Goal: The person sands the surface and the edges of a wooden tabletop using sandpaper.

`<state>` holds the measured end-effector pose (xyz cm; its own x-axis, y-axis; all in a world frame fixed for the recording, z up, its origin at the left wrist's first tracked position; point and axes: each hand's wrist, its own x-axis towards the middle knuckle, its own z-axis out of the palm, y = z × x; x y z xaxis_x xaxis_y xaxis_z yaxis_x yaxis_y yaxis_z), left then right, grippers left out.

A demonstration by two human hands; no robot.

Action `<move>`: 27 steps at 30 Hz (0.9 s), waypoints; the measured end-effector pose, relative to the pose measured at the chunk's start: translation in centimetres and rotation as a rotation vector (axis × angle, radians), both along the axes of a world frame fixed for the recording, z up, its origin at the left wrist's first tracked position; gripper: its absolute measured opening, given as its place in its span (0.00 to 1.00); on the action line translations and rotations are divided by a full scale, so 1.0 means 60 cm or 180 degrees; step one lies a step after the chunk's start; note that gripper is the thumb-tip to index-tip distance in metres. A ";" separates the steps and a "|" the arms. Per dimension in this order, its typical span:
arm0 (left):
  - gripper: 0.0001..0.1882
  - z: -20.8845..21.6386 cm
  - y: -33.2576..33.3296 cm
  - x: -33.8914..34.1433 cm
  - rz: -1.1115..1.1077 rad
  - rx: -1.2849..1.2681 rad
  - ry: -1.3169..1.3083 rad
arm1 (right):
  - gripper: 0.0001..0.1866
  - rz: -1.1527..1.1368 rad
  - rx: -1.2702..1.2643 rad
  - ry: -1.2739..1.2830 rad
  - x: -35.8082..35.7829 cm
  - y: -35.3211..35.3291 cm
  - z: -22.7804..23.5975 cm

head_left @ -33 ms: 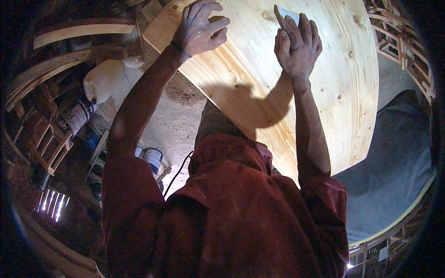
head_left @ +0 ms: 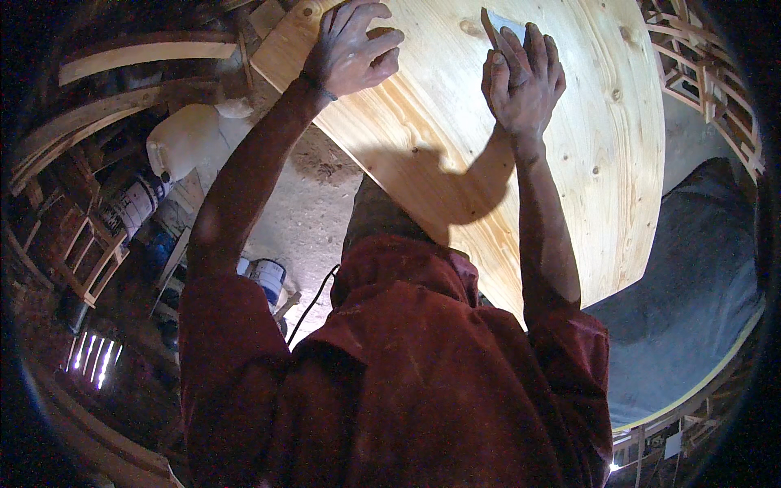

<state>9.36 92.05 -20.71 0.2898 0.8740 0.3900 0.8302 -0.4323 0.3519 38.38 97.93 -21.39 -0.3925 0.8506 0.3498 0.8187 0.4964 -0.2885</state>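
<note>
A large pale wooden panel (head_left: 569, 154) with visible knots fills the upper right of the view, lying at a slant. The right hand (head_left: 525, 81) presses a small grey sheet of sandpaper (head_left: 506, 26) flat against the panel near its far end, fingers (head_left: 533, 49) held close together on top of it. The left hand (head_left: 351, 50) rests at the panel's left edge, fingers curled loosely over the wood. Below on the floor stand a white plastic jug (head_left: 187, 138) and a paint can (head_left: 267, 276).
</note>
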 end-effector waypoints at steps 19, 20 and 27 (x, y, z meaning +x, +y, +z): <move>0.13 -0.033 0.000 -0.047 -0.0451 -0.0057 0.0045 | 0.20 0.0050 -0.0020 0.0197 0.010 0.005 -0.008; 0.14 -0.063 -0.008 -0.084 -0.0603 -0.0089 -0.0167 | 0.20 0.0078 0.0031 0.0192 0.003 0.005 -0.008; 0.27 -0.032 -0.026 -0.023 -0.0305 -0.0389 -0.0002 | 0.20 0.0012 0.0028 0.0092 0.006 0.007 -0.007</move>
